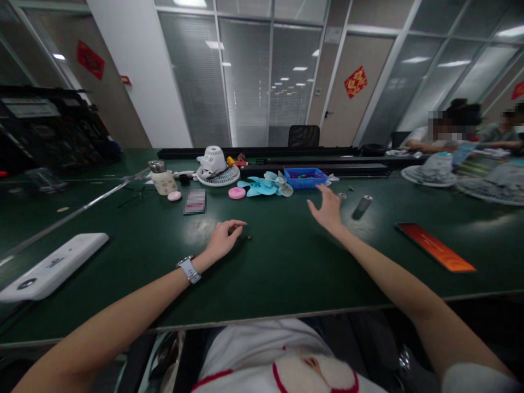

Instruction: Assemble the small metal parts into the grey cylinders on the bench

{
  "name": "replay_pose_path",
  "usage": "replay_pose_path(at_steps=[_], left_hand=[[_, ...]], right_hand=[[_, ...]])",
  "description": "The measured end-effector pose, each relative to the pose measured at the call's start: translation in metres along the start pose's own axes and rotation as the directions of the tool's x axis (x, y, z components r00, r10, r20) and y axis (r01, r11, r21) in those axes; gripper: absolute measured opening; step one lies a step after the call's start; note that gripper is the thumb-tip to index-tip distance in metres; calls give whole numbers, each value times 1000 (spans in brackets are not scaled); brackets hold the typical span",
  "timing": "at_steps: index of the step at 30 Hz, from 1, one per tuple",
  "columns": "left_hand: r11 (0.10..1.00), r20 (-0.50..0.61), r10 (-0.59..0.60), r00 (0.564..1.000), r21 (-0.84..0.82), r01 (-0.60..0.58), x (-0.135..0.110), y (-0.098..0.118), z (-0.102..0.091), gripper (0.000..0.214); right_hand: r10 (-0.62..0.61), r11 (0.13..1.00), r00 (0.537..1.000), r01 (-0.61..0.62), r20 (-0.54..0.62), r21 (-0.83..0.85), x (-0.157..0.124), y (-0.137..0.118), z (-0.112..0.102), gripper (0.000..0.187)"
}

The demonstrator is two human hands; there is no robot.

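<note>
My left hand (223,239) rests low over the green table, its fingers bent forward and the thumb apart, with nothing visible in it. Just right of its fingertips lies a tiny metal part (249,237), too small to name. With thumb and fingers spread, my right hand (328,210) is held out in front of a blue plastic tray (306,183) of small items; I see nothing in its grasp. To its right are a small ring-shaped part (341,196) and an upright silver cylinder (367,201). Light-blue fan blades (264,185) lie left of the tray.
Farther back stand a white fan body with its grille (216,173), a pink round piece (236,192) and a patterned bottle (162,180). A long white device (57,266) lies at left, an orange-red box (438,248) at right. Other people sit at the far right.
</note>
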State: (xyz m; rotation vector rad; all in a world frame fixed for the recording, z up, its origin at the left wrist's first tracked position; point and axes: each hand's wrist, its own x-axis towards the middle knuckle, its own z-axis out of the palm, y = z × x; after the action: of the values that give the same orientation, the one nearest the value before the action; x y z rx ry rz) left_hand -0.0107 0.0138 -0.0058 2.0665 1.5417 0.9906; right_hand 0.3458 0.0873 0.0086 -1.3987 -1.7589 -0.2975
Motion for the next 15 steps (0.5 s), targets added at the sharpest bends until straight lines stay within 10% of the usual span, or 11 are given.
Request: replay_pose_path(at_steps=[3,8,15], left_hand=[[997,-50,-55,997,-53,53,1,-1,0,34],[994,-65,-49,997,-105,42,1,-1,1,34],[995,-49,-61,997,-78,57,0,1,1,34]], right_hand=[[-391,903,873,302,293,304,-28,-70,0,51],[-704,691,591,442,393,572,-62,-131,10,45],[-675,705,627,391,389,592,-60,-125,18,33]])
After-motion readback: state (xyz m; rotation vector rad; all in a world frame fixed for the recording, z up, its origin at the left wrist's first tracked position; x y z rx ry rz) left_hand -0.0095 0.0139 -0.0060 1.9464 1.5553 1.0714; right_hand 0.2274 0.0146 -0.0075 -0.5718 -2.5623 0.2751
